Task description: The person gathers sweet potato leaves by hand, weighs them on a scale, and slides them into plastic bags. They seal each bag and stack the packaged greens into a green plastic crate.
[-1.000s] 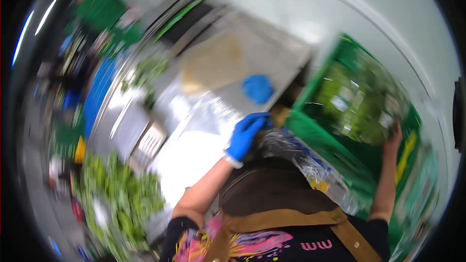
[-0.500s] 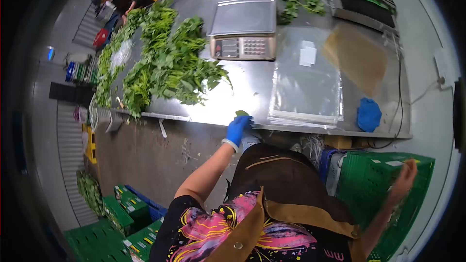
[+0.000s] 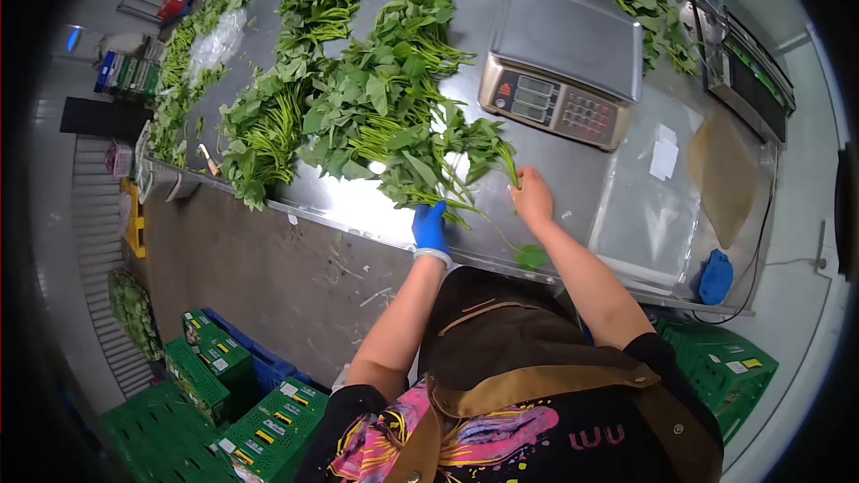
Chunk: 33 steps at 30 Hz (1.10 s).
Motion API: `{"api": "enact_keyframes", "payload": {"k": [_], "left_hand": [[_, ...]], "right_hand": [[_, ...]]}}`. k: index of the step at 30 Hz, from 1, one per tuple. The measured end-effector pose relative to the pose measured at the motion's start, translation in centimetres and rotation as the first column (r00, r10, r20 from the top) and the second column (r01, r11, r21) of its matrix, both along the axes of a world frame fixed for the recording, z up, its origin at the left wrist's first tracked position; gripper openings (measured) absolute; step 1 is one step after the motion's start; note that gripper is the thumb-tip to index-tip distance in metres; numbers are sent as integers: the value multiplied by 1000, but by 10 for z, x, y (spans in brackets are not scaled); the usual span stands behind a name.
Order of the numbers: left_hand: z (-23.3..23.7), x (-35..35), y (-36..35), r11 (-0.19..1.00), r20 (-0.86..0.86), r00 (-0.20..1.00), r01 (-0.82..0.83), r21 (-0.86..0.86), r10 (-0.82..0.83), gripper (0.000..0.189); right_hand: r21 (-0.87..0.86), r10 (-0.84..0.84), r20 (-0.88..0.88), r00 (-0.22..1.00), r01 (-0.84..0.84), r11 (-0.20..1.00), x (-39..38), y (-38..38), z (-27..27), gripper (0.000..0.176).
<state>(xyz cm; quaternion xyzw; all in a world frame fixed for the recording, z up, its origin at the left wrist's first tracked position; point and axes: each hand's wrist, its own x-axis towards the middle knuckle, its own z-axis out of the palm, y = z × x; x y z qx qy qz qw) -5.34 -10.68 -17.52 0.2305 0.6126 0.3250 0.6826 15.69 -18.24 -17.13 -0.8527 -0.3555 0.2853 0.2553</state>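
Note:
My left hand [image 3: 430, 231], in a blue glove, is at the front edge of the steel table, its fingers closed at the stems of leafy greens [image 3: 447, 201]. My bare right hand [image 3: 534, 199] is a little to the right on the tabletop, with its fingers pinched round the stem ends of a sprig [image 3: 488, 148]. One long thin stem with a round leaf [image 3: 531, 257] trails between the two hands. Just beyond, a large heap of leafy greens [image 3: 380, 89] lies with its stems pointing mostly to the right.
A weighing scale [image 3: 568, 40] stands behind my right hand. Clear plastic bags [image 3: 640, 219] with white labels [image 3: 664, 154], a brown sheet [image 3: 727, 170] and a crumpled blue glove [image 3: 716, 277] lie rightward. A knife [image 3: 209, 159] rests at the left edge. Green crates [image 3: 277, 425] stand on the floor.
My right hand has come up from beside the green crate onto the table and taken hold of stems. My left hand has moved to the greens. The view has shifted closer to the heap.

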Motion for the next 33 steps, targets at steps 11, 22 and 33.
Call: {"api": "enact_keyframes", "payload": {"k": [11,22,33], "left_hand": [[-22,0,21,971,480,869,-6,-238,123,27],[65,-14,43,985,806,590,162,-65,-44,39],[96,19,90,969,866,486,248,-9,-117,54]], "right_hand": [[189,64,-133,989,-38,981,-77,61,3,25],[365,176,-753,635,180,913,-82,60,116,26],[506,225,-559,798,113,855,-56,97,152,24]]}}
